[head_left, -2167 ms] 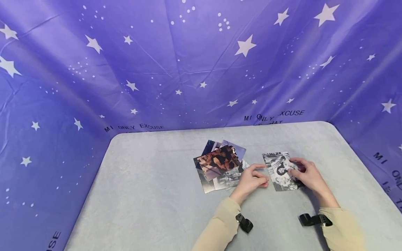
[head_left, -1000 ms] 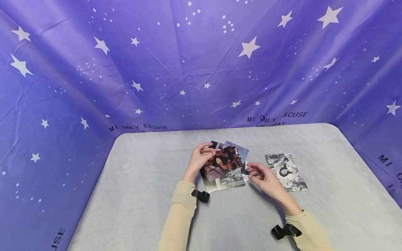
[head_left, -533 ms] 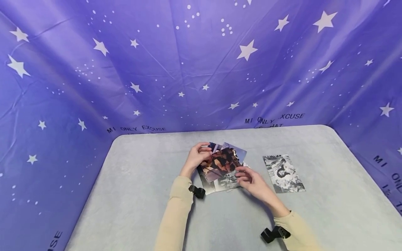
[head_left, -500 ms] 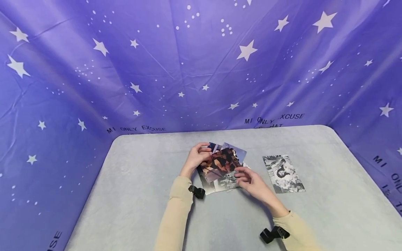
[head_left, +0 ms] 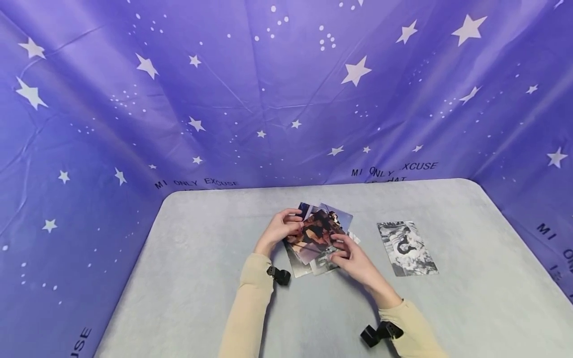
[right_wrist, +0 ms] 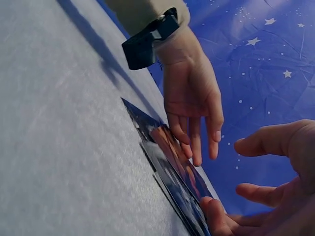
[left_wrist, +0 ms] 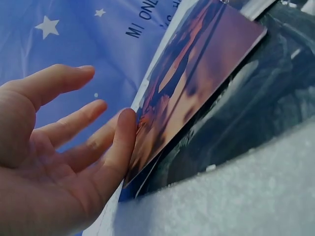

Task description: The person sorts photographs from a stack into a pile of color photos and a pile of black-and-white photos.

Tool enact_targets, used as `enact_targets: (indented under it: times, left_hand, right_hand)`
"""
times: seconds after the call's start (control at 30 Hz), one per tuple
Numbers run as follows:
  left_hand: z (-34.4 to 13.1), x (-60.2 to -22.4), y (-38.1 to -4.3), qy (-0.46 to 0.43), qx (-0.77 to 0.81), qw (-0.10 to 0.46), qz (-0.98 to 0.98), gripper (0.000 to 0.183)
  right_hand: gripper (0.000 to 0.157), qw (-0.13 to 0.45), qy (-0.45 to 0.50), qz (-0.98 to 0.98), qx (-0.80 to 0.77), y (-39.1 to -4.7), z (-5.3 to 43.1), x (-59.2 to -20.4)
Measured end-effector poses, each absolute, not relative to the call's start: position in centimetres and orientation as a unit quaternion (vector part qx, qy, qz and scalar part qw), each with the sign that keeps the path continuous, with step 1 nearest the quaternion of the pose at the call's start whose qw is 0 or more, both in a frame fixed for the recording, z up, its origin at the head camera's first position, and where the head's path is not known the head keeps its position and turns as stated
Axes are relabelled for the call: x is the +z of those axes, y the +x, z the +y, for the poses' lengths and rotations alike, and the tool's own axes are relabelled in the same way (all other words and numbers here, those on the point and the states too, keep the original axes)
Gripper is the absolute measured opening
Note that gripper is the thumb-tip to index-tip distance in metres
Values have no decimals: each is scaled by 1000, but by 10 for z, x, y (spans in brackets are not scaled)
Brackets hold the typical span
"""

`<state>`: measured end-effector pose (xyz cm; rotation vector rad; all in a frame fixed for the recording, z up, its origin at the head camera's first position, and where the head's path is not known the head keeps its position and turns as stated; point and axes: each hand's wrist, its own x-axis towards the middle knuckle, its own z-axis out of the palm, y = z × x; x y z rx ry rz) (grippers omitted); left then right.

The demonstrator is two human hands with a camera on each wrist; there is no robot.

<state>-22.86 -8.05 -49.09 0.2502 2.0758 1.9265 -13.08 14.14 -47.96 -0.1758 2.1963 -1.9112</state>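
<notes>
A loose pile of overlapping photos lies on the table, topped by a warm brown colour photo (head_left: 315, 231). My left hand (head_left: 278, 229) is at the pile's left side, fingers relaxed; in the left wrist view a fingertip touches the edge of the top photo (left_wrist: 197, 73). On the pile's right side is my right hand (head_left: 351, 256), its fingers loosely bent. In the right wrist view one of its fingertips meets the edge of the stack (right_wrist: 172, 174). Beneath, a black-and-white photo (head_left: 322, 263) sticks out at the front. Parts of the lower photos are hidden.
Apart from the pile, a black-and-white photo (head_left: 406, 247) lies flat to the right. The grey table (head_left: 201, 278) ends at a purple star-printed cloth (head_left: 268, 89) behind and at the sides. Each wrist carries a black strap with a camera.
Both hands have left the separate photo on the right and its neighbourhood and come to either side of the pile. The lower black-and-white photo has shifted left, so the pile is narrower.
</notes>
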Motion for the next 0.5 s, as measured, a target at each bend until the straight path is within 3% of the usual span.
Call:
enact_targets:
  times: [0.5]
  left_hand:
    - [-97,-503,-221,78,672,161,719,39]
  right_hand:
    - [69,108,-30,762,-637,-141,133,-482]
